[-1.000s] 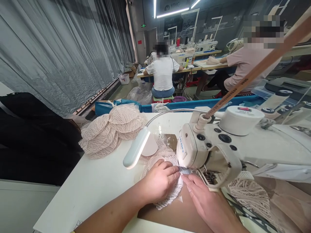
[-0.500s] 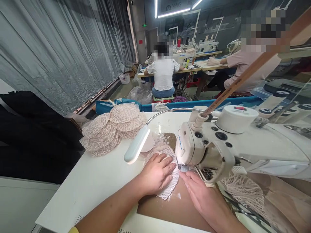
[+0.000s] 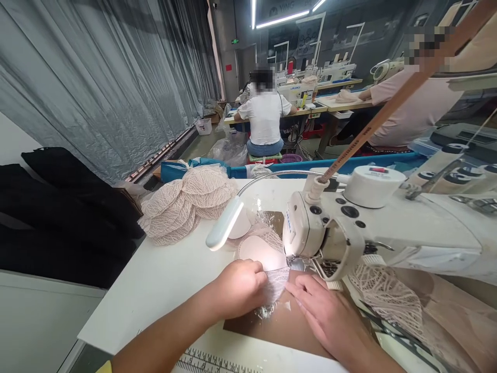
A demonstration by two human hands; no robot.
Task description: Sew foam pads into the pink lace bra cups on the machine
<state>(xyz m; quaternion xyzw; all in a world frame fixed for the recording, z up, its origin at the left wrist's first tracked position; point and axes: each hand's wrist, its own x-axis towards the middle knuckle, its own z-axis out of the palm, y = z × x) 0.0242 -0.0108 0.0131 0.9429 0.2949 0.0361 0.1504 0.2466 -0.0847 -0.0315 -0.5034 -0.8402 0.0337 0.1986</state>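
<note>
A pale pink lace-covered bra cup [image 3: 262, 250] lies under the head of a white sewing machine [image 3: 308, 223], its smooth side partly showing and its lace edge [image 3: 278, 285] by the needle area. My left hand [image 3: 244, 287] is closed, fingers curled on the cup's near edge; its fingertips are hidden. On the other side, my right hand [image 3: 324, 311] lies low with fingers stretched out, the fingertips touching the lace just in front of the presser foot. A brown plate [image 3: 279, 331] is beneath the work.
Stacked lace cups [image 3: 186, 204] sit at the table's far left. A lamp [image 3: 225, 225] on a bendy neck hangs over the work. More lace fabric [image 3: 388, 295] lies right of the machine head. A printed ruler scale [image 3: 217, 361] marks the near edge. Two people work at machines beyond.
My left hand has gone from lying flat on the lace to curling closed on its edge, turning back the cup so its smooth side shows. My right hand stays beside the needle area.
</note>
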